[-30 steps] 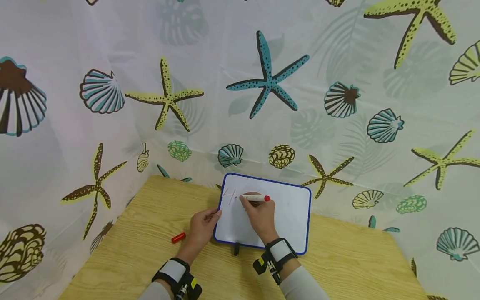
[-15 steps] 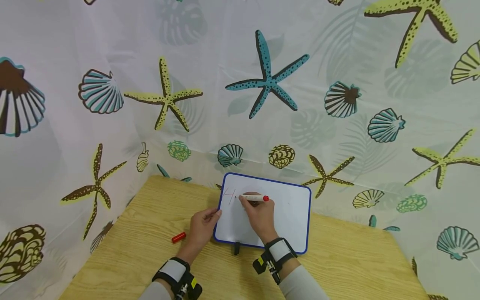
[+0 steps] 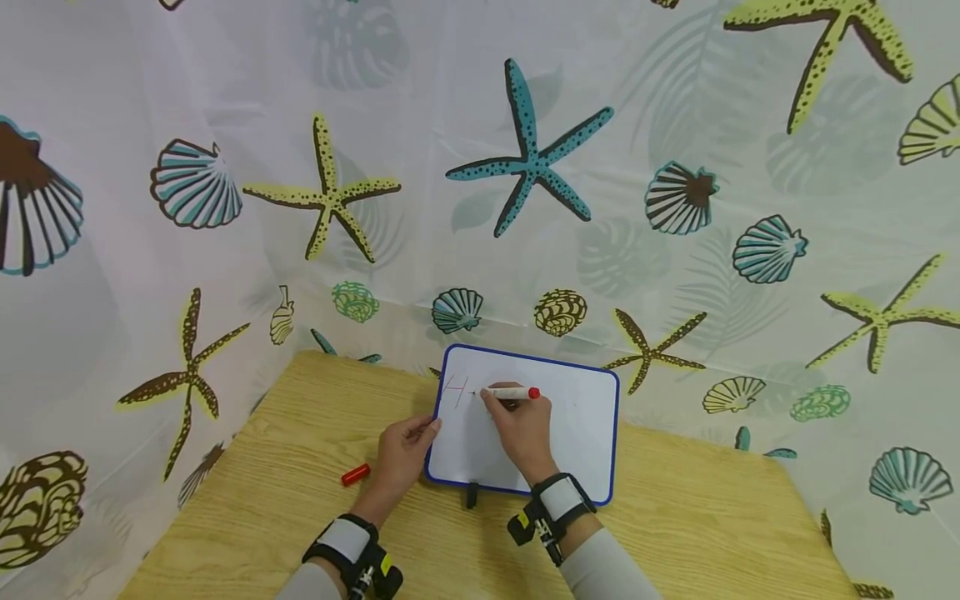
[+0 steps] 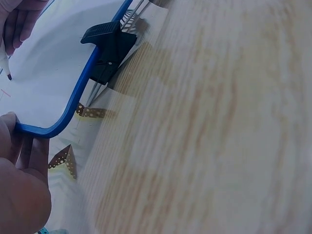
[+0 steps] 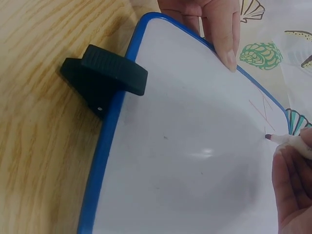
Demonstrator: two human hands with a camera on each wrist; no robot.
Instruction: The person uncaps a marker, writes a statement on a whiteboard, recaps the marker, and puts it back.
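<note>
My right hand (image 3: 523, 429) holds a white marker (image 3: 510, 393) with a red end, its thumb and fingers around the barrel. The marker tip is right at the surface of a blue-edged whiteboard (image 3: 570, 450), just right of thin red strokes (image 5: 262, 112) shaped like an H. In the right wrist view a short thin line runs to the tip. My left hand (image 3: 405, 450) pinches the board's left edge, thumb on the front and fingers behind, as the left wrist view shows. A red cap (image 3: 356, 474) lies on the table left of that hand.
A black clip-like support (image 5: 105, 73) grips the board's lower edge, and the board leans back on the wooden table (image 3: 285, 517). Behind and to the left hangs a curtain (image 3: 420, 100) printed with shells and starfish.
The marker tip has shifted very slightly to the right along the board. The whole head view has drifted a little. My left hand keeps its hold on the edge.
</note>
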